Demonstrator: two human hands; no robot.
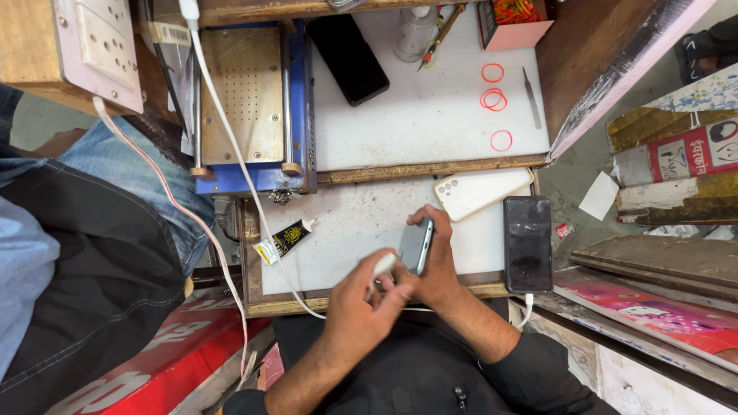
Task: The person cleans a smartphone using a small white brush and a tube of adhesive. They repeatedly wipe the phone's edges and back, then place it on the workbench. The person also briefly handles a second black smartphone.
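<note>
A grey phone (416,244) is gripped on edge by the right hand (434,269), just above the near edge of the white worktop (361,223); a white cable plug (382,266) is pinched in the closed fingers of the left hand (355,311), just beside the phone; a pale phone case (480,191), a black phone (528,243) and a glue tube (287,240) are laid nearby.

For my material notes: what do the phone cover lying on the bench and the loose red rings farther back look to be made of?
The phone cover looks like soft plastic or silicone, cream and matte, with moulded camera holes. The red rings look like rubber bands: thin, slightly uneven loops lying flat on the white bench top.
</note>
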